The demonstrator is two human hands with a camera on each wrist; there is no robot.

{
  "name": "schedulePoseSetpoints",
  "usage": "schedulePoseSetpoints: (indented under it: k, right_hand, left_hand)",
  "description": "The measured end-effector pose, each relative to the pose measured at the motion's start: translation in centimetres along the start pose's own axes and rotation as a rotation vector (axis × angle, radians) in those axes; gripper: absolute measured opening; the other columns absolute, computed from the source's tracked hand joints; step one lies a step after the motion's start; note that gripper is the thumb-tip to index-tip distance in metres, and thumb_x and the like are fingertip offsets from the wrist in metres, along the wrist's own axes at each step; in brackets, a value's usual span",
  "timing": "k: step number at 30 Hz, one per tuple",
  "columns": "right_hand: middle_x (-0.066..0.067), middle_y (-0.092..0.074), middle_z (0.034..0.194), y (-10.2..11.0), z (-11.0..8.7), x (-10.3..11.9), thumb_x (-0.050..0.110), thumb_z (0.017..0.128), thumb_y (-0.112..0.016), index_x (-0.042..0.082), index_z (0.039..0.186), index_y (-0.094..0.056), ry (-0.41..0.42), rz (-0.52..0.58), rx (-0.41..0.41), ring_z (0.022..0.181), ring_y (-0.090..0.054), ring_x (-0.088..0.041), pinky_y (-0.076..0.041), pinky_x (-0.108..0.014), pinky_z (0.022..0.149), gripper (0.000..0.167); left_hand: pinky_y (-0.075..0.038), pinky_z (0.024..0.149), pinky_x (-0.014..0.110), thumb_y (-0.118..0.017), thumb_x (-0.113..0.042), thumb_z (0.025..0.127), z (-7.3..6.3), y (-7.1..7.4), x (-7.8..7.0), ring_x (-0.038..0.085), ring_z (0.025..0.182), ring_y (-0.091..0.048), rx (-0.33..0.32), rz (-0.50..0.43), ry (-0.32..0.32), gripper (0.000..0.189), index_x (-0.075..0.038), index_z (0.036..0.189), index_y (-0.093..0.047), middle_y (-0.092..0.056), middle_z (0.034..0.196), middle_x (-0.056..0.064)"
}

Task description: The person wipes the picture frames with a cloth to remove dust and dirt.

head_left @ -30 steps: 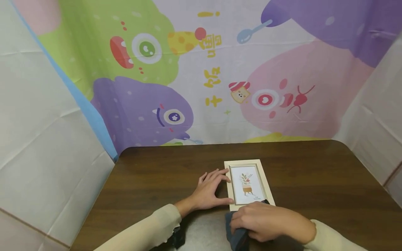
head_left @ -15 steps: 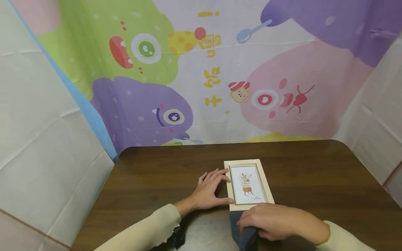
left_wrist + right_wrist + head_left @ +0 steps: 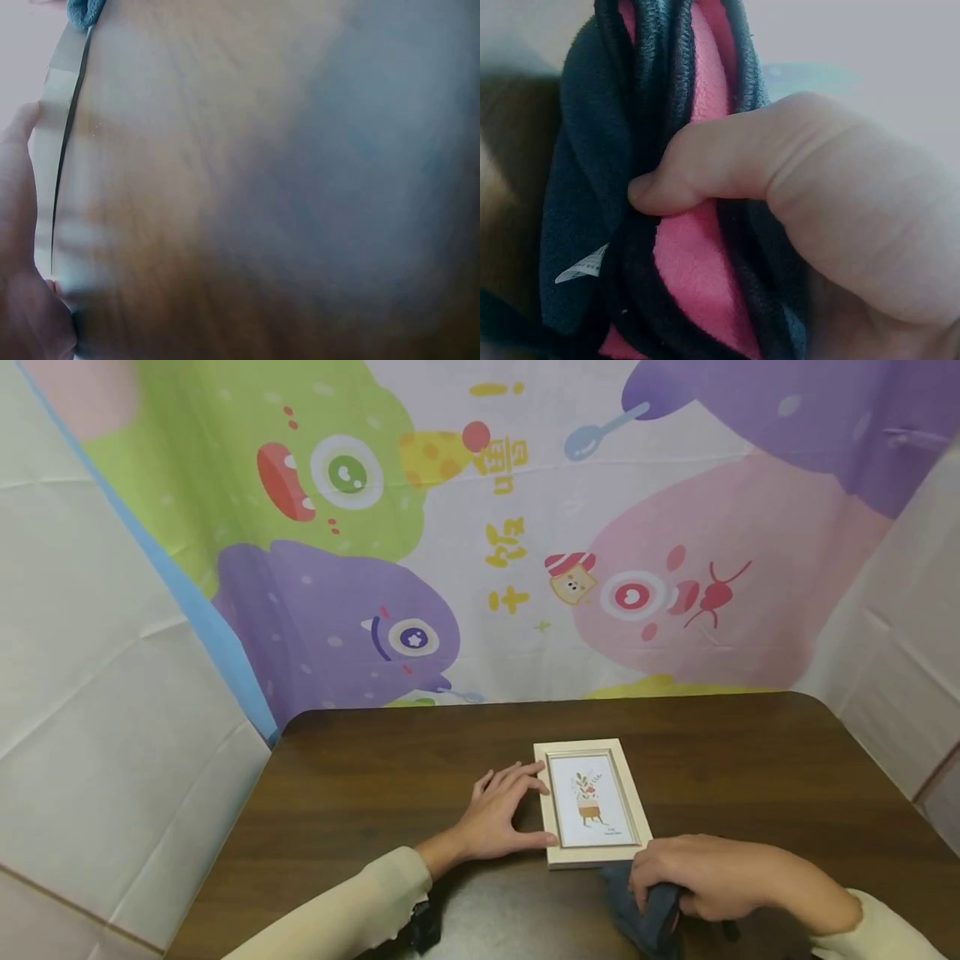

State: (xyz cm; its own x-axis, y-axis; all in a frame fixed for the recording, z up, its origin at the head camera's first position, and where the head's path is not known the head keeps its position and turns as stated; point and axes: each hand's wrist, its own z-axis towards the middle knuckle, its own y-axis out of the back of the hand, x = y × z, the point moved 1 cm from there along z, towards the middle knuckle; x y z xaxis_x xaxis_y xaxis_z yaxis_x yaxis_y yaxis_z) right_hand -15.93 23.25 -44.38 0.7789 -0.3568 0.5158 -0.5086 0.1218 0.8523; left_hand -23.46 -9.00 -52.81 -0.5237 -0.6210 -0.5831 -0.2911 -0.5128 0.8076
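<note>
A cream picture frame (image 3: 551, 810) with a plant print lies flat on the dark table. My left hand (image 3: 498, 814) rests at its left edge, fingers and thumb spread along the border. In my right hand (image 3: 701, 872) a bunched cloth (image 3: 637, 906) is gripped, at the frame's near right corner. The right wrist view shows the thumb (image 3: 705, 165) pressed into the folds of the cloth (image 3: 592, 172), dark blue-grey outside and pink inside, with a small white tag (image 3: 585, 264). In the left wrist view the frame's side (image 3: 56, 142) stands beside the hand.
The brown wooden table (image 3: 390, 752) reaches back to a printed curtain (image 3: 525, 652) with cartoon monsters. Pale panels (image 3: 127, 693) close in the left and right sides. A small black object (image 3: 423, 931) shows under the left sleeve.
My right hand has moved right with the cloth, along the frame's near edge to its right corner, uncovering that edge. The left hand has stayed at the left border.
</note>
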Motion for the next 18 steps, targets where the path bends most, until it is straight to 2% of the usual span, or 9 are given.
schedulePoseSetpoints:
  k: [3,6,11,18]
  right_hand:
    - [0.021,-0.073,0.114,-0.1,-0.4,-0.2,-0.018,0.08,-0.08,0.035,0.11,-0.076,-0.028,-0.019,-0.015,0.105,-0.06,0.005,-0.054,-0.024,0.08,0.061]
    - [0.022,-0.071,0.109,-0.4,0.0,0.0,-0.012,0.081,-0.085,0.036,0.107,-0.076,-0.035,-0.101,-0.037,0.102,-0.058,0.006,-0.052,-0.023,0.079,0.055]
    - [0.022,-0.069,0.1,-0.9,0.8,0.2,-0.005,0.081,-0.091,0.034,0.101,-0.077,0.006,-0.224,-0.096,0.093,-0.055,0.008,-0.05,-0.021,0.076,0.046]
    - [0.023,-0.068,0.093,-1.3,2.8,1.0,0.002,0.087,-0.091,0.033,0.097,-0.075,0.009,-0.244,-0.11,0.087,-0.054,0.01,-0.048,-0.017,0.074,0.036]
  left_hand:
    - [-0.02,0.131,0.081,-0.082,-0.063,0.093,0.0,-0.1,0.0,0.041,0.174,-0.032,-0.007,-0.004,-0.001,0.064,-0.028,0.142,-0.062,-0.039,0.185,-0.005]
    - [-0.021,0.131,0.082,-0.083,-0.063,0.092,0.0,-0.1,0.0,0.041,0.173,-0.033,-0.015,-0.006,0.0,0.064,-0.028,0.141,-0.062,-0.04,0.184,-0.005]
    - [-0.021,0.131,0.081,-0.083,-0.064,0.092,0.1,-0.3,0.1,0.039,0.173,-0.033,-0.011,0.003,0.004,0.064,-0.029,0.142,-0.062,-0.039,0.184,-0.006]
    - [-0.021,0.131,0.081,-0.083,-0.063,0.092,0.0,-0.2,0.0,0.04,0.174,-0.033,-0.01,0.001,0.008,0.063,-0.029,0.142,-0.062,-0.039,0.184,-0.006]
